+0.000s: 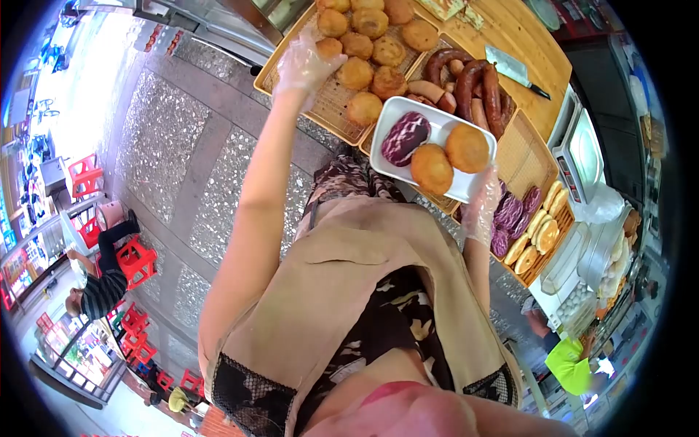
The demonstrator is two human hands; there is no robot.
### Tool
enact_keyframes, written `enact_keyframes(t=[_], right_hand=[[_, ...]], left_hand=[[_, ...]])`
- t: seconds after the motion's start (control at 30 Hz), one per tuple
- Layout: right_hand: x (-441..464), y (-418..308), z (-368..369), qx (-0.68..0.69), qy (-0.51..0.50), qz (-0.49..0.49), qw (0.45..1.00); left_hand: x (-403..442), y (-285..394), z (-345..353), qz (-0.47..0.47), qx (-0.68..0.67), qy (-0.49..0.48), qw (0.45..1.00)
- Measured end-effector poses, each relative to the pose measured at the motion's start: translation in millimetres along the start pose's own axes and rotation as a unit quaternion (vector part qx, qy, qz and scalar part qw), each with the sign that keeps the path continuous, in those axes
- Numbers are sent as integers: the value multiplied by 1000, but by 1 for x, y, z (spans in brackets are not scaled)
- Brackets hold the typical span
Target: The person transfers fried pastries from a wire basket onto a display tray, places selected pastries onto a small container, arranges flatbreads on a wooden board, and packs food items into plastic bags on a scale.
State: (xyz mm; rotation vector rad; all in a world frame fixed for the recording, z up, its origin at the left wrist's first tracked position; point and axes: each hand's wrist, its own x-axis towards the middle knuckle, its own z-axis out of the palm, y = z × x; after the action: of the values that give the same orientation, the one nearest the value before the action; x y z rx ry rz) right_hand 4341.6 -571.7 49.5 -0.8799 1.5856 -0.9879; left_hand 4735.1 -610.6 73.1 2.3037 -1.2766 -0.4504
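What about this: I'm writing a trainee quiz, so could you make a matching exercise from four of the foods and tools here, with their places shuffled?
1. White rectangular tray
2. Purple-and-white marbled oval roll
3. Broad silver-bladed, black-handled knife
4. Curved reddish-brown sausages

A. Lying on the pale wooden surface
B. Heaped together near the knife
C. Held in the right hand
D. Lying with two round golden-brown buns in the tray

Pairs: 1-C, 2-D, 3-A, 4-B
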Motion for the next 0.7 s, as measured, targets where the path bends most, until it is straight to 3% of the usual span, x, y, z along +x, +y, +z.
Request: enact_keyframes(t=[0.03, 0.17, 0.23, 0.27, 0.3, 0.37, 0.4, 0.43, 0.47, 0.5, 0.53, 0.6, 0.63, 0.67, 0.7], right_hand=[[-3, -5, 1, 3, 4, -1, 1000], [-1, -9, -2, 44, 37, 31, 998], [5, 3, -5, 104, 55, 48, 992], [3, 3, -3, 107, 59, 51, 991], [0, 0, -1, 94, 66, 45, 992], [-3, -5, 4, 88, 75, 41, 992], [-5, -8, 8, 93, 71, 38, 992], [-7, -11, 11, 96, 67, 36, 992], [-8, -18, 17, 83, 79, 43, 993], [-7, -8, 15, 27, 76, 17, 997], [-6, -5, 15, -45, 48, -63, 996], [-8, -12, 28, -66, 60, -111, 990], [-7, -8, 32, 3, 62, -78, 995], [-7, -14, 40, 19, 70, -95, 993], [-12, -29, 49, 80, 65, -93, 990]], left_hand=[[18, -9, 6, -42, 39, -56, 997], [48, -32, 30, -8, 20, -171, 985], [58, -46, 31, -122, -70, -206, 968], [56, -41, 13, -196, -196, -245, 929], [59, -50, 9, -194, -190, -248, 930], [72, -83, 7, -207, -507, -227, 805], [82, -97, 4, -223, -574, -251, 747], [87, -108, 6, -222, -570, -255, 749], [80, -98, -5, -182, -636, -274, 698], [71, -82, -14, -143, -698, -295, 636], [60, -57, -26, -114, -710, -329, 612], [28, -5, -42, -18, -649, -369, 665], [14, 18, -49, 30, -605, -377, 701], [-4, 41, -55, 35, -605, -394, 691], [-26, 68, -59, 103, -517, -350, 774]])
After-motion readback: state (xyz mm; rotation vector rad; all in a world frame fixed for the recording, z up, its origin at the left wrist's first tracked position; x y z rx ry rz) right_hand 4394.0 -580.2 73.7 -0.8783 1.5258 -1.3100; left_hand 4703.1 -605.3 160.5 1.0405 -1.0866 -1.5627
